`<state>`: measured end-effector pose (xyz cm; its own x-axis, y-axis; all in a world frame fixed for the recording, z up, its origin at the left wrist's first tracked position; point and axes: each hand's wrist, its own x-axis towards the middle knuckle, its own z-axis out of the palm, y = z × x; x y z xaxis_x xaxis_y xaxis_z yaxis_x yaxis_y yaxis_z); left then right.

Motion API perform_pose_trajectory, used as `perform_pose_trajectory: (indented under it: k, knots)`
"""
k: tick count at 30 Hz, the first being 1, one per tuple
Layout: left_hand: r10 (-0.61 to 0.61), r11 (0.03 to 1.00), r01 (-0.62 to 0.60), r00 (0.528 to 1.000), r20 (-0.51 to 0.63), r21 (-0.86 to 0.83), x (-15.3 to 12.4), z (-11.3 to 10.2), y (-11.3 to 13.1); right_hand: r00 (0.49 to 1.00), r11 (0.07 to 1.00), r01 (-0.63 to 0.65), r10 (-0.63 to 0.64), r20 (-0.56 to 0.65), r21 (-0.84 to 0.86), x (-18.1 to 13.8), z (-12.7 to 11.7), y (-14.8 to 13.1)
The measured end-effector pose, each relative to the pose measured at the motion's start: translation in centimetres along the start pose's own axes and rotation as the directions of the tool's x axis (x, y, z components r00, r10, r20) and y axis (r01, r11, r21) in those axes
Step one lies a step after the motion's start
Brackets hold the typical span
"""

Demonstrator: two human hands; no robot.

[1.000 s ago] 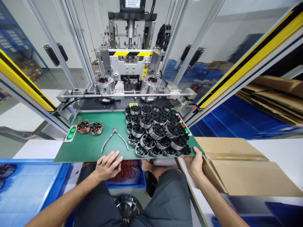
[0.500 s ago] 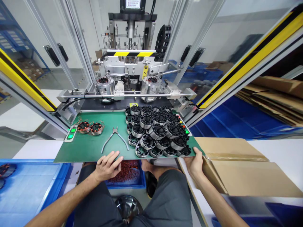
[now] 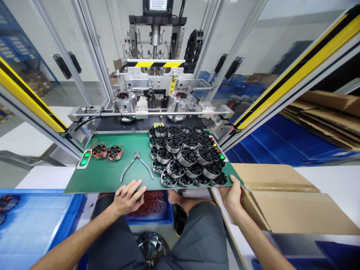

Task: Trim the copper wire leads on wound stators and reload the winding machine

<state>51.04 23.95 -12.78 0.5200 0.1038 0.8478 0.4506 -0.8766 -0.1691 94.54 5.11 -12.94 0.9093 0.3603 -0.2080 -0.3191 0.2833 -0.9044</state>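
My left hand rests on the front edge of the green work surface, its fingers stretched out and holding nothing. Just beyond its fingertips lie nippers with pale blue handles spread apart. At the right front corner, my right hand grips the edge of the surface, thumb on top and the other fingers hidden beneath. Beside it stand several stacked rows of black and silver stator cores, without visible copper wire. Two copper-wound stators with loose wire ends sit at the back left.
Behind the surface, a machine holds two wound stators on metal cylinders, below a striped bar. Green-lit buttons are at the left. Cardboard boxes stand right, a blue tray left. A blue bin with reddish scraps lies below.
A thin metal arm on the machine's right side has shifted from slanted to about level. My hands, the nippers and the stator cores have stayed where they were.
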Motion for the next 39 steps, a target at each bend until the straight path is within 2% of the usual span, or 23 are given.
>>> perform_pose_trajectory:
  k: [23, 34, 39]
  knots:
    - [0.005, 1.000, -0.006, 1.000, 0.027, 0.008, -0.8, 0.2, -0.2, 1.000, 1.000, -0.010, 0.010, -0.026, -0.015, -0.2, 0.3, -0.1]
    - [0.006, 1.000, -0.007, 0.999, 0.045, 0.019, -1.5, 0.2, -0.3, 1.000, 1.000, -0.018, 0.018, 0.016, 0.006, -0.3, 0.2, -0.3]
    - [-0.001, 1.000, 0.000, 0.999, 0.038, 0.017, -1.4, 0.2, -0.3, 1.000, 1.000, -0.015, 0.015, -0.015, -0.005, -0.3, 0.2, -0.3]
